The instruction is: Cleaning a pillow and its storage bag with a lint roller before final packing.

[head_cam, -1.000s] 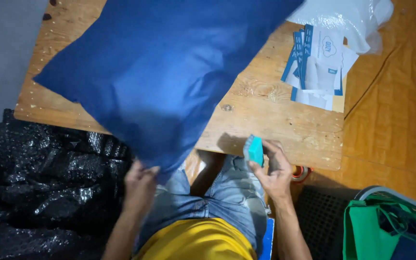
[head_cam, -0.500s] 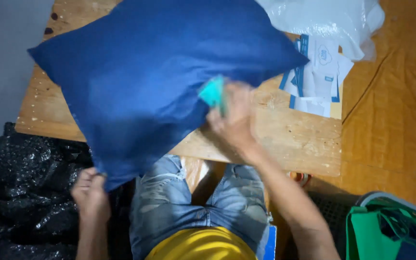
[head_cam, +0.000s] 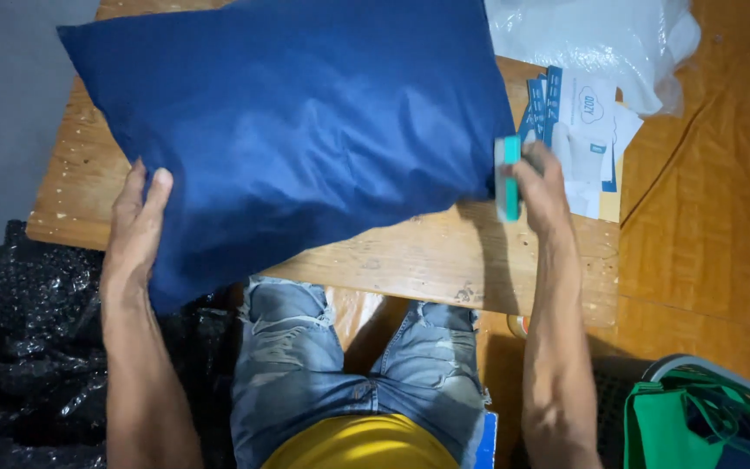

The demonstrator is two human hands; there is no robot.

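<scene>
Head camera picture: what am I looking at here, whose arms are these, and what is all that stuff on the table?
The view comes from a camera worn on a person's head, looking down at their own bare arms and lap. The left hand grips the corner of a big dark blue pillow lying across a wooden table. The right hand holds a small teal tool against the pillow's other edge. Beside it lie white and blue paper cards and a clear plastic bag. Black plastic wrap and a green bag sit on the floor.
</scene>
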